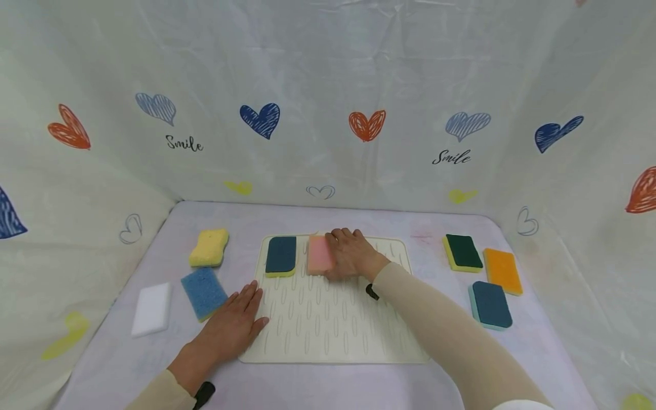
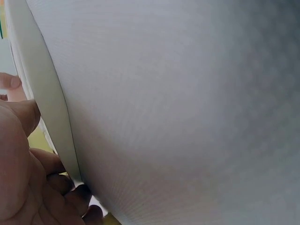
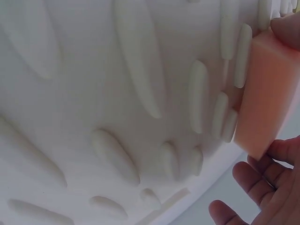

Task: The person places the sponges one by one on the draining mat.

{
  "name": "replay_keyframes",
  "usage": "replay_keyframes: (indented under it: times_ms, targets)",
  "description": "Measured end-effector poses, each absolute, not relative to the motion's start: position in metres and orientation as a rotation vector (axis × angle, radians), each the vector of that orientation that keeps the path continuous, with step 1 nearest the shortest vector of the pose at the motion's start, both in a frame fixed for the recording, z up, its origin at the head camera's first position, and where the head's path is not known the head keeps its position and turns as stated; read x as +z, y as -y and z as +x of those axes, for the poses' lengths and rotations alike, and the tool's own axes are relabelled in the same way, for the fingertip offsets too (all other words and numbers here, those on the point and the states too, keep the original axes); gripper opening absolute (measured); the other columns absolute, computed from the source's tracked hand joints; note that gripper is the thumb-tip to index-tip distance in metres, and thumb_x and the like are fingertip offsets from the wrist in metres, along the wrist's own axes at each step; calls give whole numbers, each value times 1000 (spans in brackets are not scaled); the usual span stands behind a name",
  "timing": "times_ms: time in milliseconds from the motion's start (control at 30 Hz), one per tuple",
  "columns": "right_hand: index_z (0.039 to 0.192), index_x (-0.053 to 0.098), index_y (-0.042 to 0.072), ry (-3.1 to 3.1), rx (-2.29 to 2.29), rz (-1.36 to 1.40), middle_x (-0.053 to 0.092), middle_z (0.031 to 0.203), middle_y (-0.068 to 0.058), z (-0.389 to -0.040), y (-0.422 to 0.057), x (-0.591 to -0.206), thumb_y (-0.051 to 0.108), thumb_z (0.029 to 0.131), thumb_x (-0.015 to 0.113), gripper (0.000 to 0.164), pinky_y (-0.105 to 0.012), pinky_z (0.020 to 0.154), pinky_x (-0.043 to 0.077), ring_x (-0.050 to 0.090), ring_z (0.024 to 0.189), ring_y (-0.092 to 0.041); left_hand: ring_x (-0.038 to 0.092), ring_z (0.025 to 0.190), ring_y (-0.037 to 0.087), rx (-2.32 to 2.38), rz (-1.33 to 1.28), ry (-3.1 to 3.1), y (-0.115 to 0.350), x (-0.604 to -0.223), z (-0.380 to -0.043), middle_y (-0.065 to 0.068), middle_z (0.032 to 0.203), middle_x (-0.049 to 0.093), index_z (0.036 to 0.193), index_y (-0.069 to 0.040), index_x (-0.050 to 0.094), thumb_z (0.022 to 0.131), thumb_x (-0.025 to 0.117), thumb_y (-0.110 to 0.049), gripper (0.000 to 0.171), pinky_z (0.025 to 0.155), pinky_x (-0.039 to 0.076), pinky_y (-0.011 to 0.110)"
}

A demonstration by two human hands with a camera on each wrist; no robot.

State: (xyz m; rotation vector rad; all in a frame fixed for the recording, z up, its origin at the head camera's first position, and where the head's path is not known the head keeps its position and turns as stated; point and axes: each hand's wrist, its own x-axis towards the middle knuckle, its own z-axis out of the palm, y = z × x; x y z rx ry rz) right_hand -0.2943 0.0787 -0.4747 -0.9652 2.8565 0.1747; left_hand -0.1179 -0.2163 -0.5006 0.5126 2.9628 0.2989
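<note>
My right hand (image 1: 353, 254) pinches a pink sponge (image 1: 319, 254) near the back edge of a cream ribbed mat (image 1: 333, 347). In the right wrist view, thumb and fingers grip opposite ends of that sponge (image 3: 269, 93), which lies against the ribs. Left of it, a dark blue and yellow sponge (image 1: 281, 254) lies on the mat. My left hand (image 1: 230, 324) rests flat at the mat's left edge, fingers extended. The left wrist view shows its thumb (image 2: 30, 115) against the mat's side (image 2: 51, 93); its fingertips are partly hidden.
Left of the mat lie a yellow sponge (image 1: 209, 247), a blue sponge (image 1: 203, 291) and a white sponge (image 1: 151, 309). At the right lie a dark green sponge (image 1: 463, 251), an orange sponge (image 1: 503, 270) and a dark blue sponge (image 1: 491, 304). A heart-printed curtain (image 1: 328, 62) surrounds the table.
</note>
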Motion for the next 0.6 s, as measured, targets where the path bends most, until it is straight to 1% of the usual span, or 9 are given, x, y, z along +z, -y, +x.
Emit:
replay_keyframes:
  times_ms: [200,333,433,600]
  targets:
    - [165,30,9,-2857,181,-952,43,162,-11,-293,-79,-474,70,87,64,104,-52,113,43,46,144,-30,35,155,46,290,498,-2949,215,-500,-118,29,167,33,157,10,40,108,60,-36,70,124,33,61]
    - [166,28,9,-2860,178,-952,42,163,-12,-292,-80,-473,73,86,65,109,-53,114,42,46,145,-31,35,154,47,294,499,-2944,214,-499,-118,30,167,34,156,10,41,108,60,-35,69,124,34,61]
    - [167,26,10,-2865,206,-955,41,164,-11,-290,-83,-470,77,86,63,112,-52,114,43,45,146,-30,35,154,47,297,497,-2945,214,-499,-118,30,167,34,156,10,41,108,60,-35,69,124,34,61]
    - [168,26,8,-2882,225,-980,39,167,-11,-287,-93,-459,80,89,61,112,-53,116,42,42,150,-30,35,154,48,298,501,-2950,214,-498,-117,31,166,34,156,11,41,108,60,-35,69,123,34,62]
